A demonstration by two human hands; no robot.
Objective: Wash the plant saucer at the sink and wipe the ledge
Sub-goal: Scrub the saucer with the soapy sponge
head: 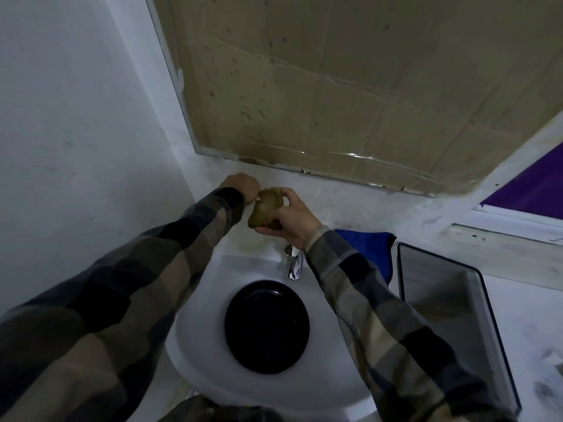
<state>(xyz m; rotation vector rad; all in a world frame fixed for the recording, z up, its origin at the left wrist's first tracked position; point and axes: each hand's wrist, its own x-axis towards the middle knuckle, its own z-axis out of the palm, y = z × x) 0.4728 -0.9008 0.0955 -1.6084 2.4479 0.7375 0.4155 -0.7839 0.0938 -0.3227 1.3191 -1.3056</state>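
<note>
A round black plant saucer (267, 327) lies in the basin of the white sink (195, 300). Above the ledge (350, 202) behind the sink, my right hand (292, 217) grips an olive-brown, sponge-like lump (266, 208) from the right. My left hand (240, 187) has its fingers curled at the lump's upper left edge and seems to pinch it. Exactly what the lump is cannot be made out in the dim light. Both plaid sleeves reach over the sink.
A chrome tap (294, 263) stands at the back of the sink under my right wrist. A blue cloth (365, 248) lies on the ledge right of the tap, beside a clear rectangular container (451, 300). Cardboard (335, 86) covers the wall above.
</note>
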